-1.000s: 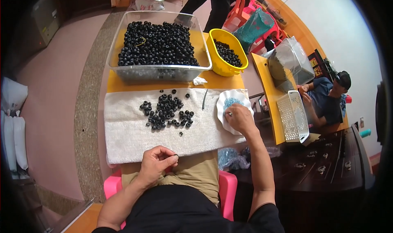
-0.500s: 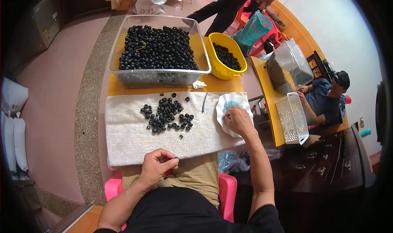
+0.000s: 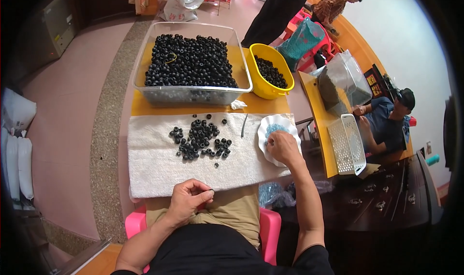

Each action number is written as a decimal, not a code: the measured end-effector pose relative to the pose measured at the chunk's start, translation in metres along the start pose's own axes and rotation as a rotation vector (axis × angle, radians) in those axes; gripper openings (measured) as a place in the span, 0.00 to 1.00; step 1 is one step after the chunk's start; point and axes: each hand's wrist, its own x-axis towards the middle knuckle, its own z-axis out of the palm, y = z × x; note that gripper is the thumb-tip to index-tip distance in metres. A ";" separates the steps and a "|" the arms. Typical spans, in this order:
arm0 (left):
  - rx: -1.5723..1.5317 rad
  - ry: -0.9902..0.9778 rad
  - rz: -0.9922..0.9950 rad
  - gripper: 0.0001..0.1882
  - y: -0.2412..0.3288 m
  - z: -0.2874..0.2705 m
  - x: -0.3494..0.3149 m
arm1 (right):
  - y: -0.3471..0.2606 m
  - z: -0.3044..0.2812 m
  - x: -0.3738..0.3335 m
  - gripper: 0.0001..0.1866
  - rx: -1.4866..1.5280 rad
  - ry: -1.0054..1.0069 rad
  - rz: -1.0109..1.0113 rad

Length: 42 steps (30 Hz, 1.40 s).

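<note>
Two hands are at work: the left hand [image 3: 187,200] has its thumb and forefinger pinched together on a small dark piece [image 3: 211,191] just off the near edge of the towel [image 3: 154,161], while the right hand [image 3: 286,148] reaches into the white wavy-rimmed dish [image 3: 261,131] holding pale blue bits [image 3: 276,127]. Its fingers are bunched and point down; whether they have hold of anything, I cannot tell.

For picking from this dish, light fingertips should serve best: dip from above, take little at a time, and keep the palm from pressing on the rim, which might tip it. The left pinch is best kept steady but gentle. The loose black beads [image 3: 199,132] lie on the towel between the hands, left of the dish.

Compared with half a second ago, both hands keep nearly the same pose. Dish, towel and beads sit slightly lower in view, probably from a head shift. Beyond the bench [image 3: 164,109], a person in a patterned brown top [image 3: 331,8] now shows more fully.
</note>
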 end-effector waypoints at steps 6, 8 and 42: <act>-0.005 -0.010 -0.004 0.05 0.000 0.001 0.000 | 0.006 0.002 -0.012 0.09 0.053 0.143 -0.046; 0.005 -0.011 0.012 0.05 -0.002 0.001 0.000 | 0.007 0.002 -0.015 0.09 0.060 0.167 -0.060; -0.019 -0.042 -0.005 0.06 -0.002 0.000 0.003 | -0.102 0.024 -0.079 0.04 1.275 -0.173 -0.110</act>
